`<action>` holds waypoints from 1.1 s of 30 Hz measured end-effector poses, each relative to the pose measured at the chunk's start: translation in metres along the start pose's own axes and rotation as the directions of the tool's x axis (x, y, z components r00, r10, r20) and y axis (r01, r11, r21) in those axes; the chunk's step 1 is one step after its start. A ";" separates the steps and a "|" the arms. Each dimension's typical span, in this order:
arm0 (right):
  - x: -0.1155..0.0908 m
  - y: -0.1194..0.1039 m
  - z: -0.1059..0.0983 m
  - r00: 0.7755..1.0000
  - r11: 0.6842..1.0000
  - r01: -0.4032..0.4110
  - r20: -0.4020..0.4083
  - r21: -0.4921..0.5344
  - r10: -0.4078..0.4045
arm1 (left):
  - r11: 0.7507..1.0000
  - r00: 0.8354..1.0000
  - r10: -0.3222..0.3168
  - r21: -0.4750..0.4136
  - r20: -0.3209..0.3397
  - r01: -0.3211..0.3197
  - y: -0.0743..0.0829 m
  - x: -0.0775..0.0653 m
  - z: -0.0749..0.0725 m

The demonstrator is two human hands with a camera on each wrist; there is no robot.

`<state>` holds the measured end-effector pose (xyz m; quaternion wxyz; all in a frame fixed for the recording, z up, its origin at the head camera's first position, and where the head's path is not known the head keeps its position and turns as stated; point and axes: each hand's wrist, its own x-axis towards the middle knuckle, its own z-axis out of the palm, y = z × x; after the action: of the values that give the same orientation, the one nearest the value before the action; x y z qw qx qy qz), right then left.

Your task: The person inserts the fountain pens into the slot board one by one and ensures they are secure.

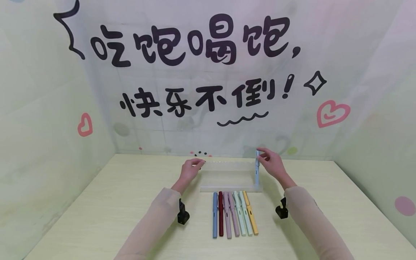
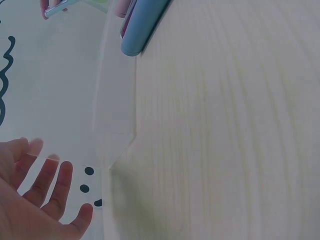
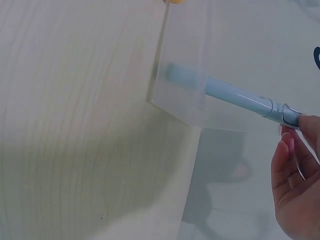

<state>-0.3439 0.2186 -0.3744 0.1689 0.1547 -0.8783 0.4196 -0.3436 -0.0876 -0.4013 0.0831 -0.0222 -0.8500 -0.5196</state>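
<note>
A clear plastic pen rack (image 1: 227, 189) with a scalloped top edge stands near the back wall. My left hand (image 1: 191, 169) pinches its upper left corner between thumb and index finger, the other fingers spread in the left wrist view. At the rack's right end, my right hand (image 1: 272, 164) pinches a light blue pen (image 1: 257, 173) near its clip. This pen stands nearly upright, its lower end inside the base, blurred through the frosted plastic in the right wrist view (image 3: 235, 95). Several pens lie side by side before the rack: blue (image 1: 215, 216), dark red (image 1: 221, 215), purple, pale green and yellow (image 1: 251, 216).
The rack and pens sit on a pale wood-grain table (image 1: 107, 216). Printed wall sheets (image 1: 208, 137) with black writing and pink hearts close off the back and both sides. A black wrist mount (image 1: 183, 213) hangs below the left sleeve, another (image 1: 282, 209) below the right.
</note>
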 end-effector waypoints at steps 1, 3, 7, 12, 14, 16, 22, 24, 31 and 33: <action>0.000 0.000 0.000 1.000 1.000 -0.001 0.000 -0.003 0.001 | 1.000 1.000 0.001 0.001 -0.001 -0.001 0.000 0.000 0.000; -0.001 -0.001 0.000 1.000 1.000 -0.005 0.002 -0.006 0.005 | 1.000 1.000 0.006 0.002 0.000 -0.006 0.000 -0.001 0.000; -0.001 -0.001 0.000 1.000 1.000 -0.018 0.008 -0.015 0.019 | 1.000 1.000 0.014 -0.005 0.004 -0.014 0.001 -0.002 0.000; 0.000 0.002 0.001 1.000 1.000 -0.025 0.009 -0.016 0.025 | 1.000 1.000 0.006 -0.008 0.009 -0.006 0.003 -0.003 -0.001; 0.000 0.002 0.001 1.000 0.999 -0.027 0.010 -0.017 0.027 | 1.000 1.000 0.004 -0.007 0.009 -0.004 0.003 -0.003 -0.001; 0.000 0.002 0.001 1.000 0.999 -0.028 0.013 -0.019 0.029 | 1.000 1.000 0.000 -0.009 0.009 0.000 0.003 -0.003 -0.001; -0.003 0.001 -0.002 0.999 0.999 -0.042 0.023 -0.024 0.042 | 1.000 1.000 0.004 -0.003 0.007 -0.004 0.002 -0.003 0.000; -0.004 0.000 -0.003 0.998 0.999 -0.053 0.025 -0.013 0.053 | 1.000 1.000 0.004 -0.003 0.006 -0.004 0.002 -0.003 -0.001; -0.007 -0.001 -0.009 0.999 0.999 -0.036 -0.038 -0.010 0.036 | 1.000 1.000 0.014 -0.003 0.011 -0.014 0.003 -0.004 -0.002; -0.008 -0.002 -0.011 0.998 1.000 -0.026 -0.060 -0.014 0.025 | 1.000 1.000 0.015 -0.003 0.011 -0.015 0.003 -0.004 -0.002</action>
<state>-0.3337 0.2268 -0.3704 0.1911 0.1296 -0.8778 0.4196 -0.3391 -0.0875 -0.3980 0.0823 -0.0314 -0.8496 -0.5201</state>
